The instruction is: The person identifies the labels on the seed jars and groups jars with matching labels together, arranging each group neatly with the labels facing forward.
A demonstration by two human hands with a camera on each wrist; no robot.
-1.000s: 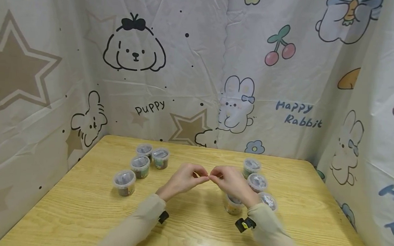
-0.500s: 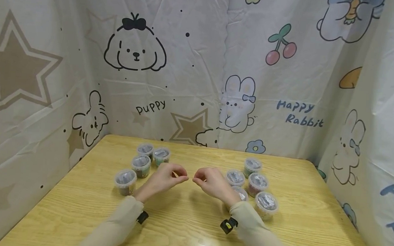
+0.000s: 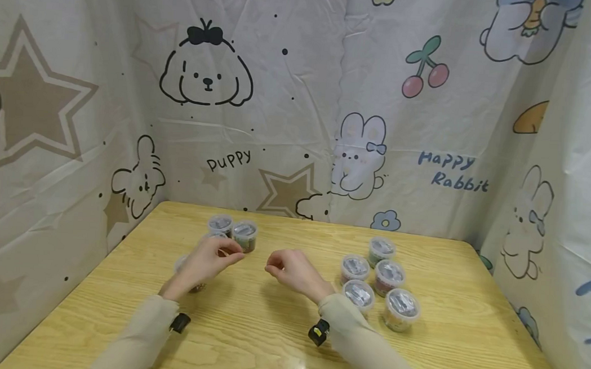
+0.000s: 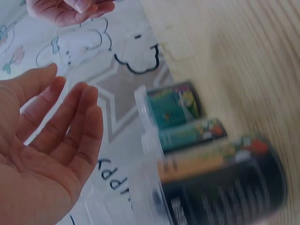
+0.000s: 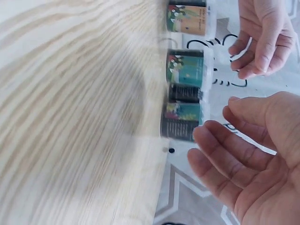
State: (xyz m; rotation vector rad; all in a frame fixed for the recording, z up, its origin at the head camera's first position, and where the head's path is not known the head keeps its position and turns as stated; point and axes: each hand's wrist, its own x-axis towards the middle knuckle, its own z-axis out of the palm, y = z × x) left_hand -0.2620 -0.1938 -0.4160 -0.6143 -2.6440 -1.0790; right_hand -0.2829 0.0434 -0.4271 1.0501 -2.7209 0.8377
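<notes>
Wooden table (image 3: 245,334), left hand (image 3: 203,264) by tubs (image 3: 245,239), labels (image 5: 184,69) clearer in wrist views

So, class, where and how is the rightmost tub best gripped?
Probably by its round side wall, just under the lid, with the right hand coming from the right: the tub stands upright, and other tubs stand to its left and behind.

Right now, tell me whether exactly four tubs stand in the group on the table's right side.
No, the head view shows five tubs there, three in a slanting row and two beside it.
</notes>
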